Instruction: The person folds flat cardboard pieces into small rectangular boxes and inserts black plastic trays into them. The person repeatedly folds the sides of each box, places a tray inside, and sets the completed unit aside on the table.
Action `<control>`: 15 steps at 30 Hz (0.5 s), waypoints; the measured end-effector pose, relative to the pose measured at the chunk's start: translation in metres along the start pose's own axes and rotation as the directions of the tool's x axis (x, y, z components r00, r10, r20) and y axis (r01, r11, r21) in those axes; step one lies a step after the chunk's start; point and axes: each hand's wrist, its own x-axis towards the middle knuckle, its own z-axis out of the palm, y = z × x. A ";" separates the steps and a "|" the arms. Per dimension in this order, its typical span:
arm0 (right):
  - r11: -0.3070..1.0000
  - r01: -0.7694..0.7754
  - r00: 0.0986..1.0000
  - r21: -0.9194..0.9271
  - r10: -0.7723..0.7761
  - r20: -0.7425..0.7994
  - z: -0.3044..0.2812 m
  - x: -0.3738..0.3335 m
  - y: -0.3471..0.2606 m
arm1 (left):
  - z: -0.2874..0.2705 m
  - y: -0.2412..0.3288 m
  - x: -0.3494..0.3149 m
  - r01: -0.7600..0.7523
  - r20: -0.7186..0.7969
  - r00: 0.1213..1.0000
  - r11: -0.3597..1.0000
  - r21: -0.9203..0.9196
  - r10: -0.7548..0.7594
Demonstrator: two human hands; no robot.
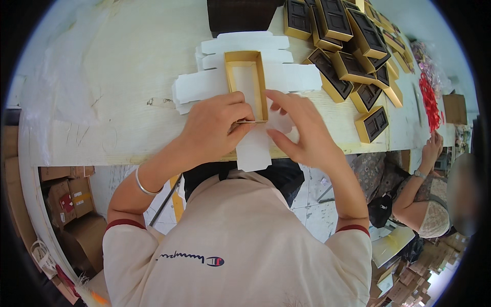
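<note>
A gold open-topped cardboard box (261,87) stands on a stack of flat white die-cut card blanks (299,77) in front of me. My left hand (217,123) is closed on the near left corner of the box, thumb and fingers pinching its near wall. My right hand (304,128) is held beside the right wall with its thumb and fingers apart. Its index fingertip is at that wall; whether it presses on it I cannot tell. A white flap (254,153) stretches from under the box past the table's front edge.
Several gold boxes with dark inserts (372,124) are piled at the right. A dark brown box (240,15) stands at the far edge. Clear plastic sheeting (61,77) lies at the left. Another person's hand (432,148) holds red ribbon (429,102) farther right. Cartons (71,199) sit below the table (123,138).
</note>
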 end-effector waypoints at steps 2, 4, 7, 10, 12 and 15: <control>0.981 0.123 0.990 -0.152 -0.132 -0.056 -0.010 -0.011 -0.010 | -0.008 0.002 -0.001 0.046 0.016 0.999 0.997 -0.055 -0.045; 0.921 0.221 0.975 -0.321 -0.221 0.039 0.002 -0.024 -0.016 | -0.012 0.001 -0.003 0.067 0.065 0.996 0.993 -0.096 -0.061; 0.841 0.278 0.960 -0.464 -0.262 0.101 0.020 -0.034 -0.012 | -0.012 -0.002 -0.003 0.076 0.088 0.994 0.988 -0.138 -0.064; 0.854 0.312 0.950 -0.416 -0.291 0.116 0.019 -0.028 -0.011 | -0.012 -0.006 -0.004 0.077 0.097 0.993 0.984 -0.162 -0.062; 0.865 0.320 0.947 -0.386 -0.288 0.141 0.020 -0.027 -0.009 | -0.014 -0.007 -0.004 0.073 0.107 0.993 0.988 -0.138 -0.058; 0.794 0.367 0.924 -0.484 -0.373 0.088 0.025 -0.030 0.002 | -0.010 -0.007 -0.006 0.006 0.103 0.995 0.999 -0.045 -0.002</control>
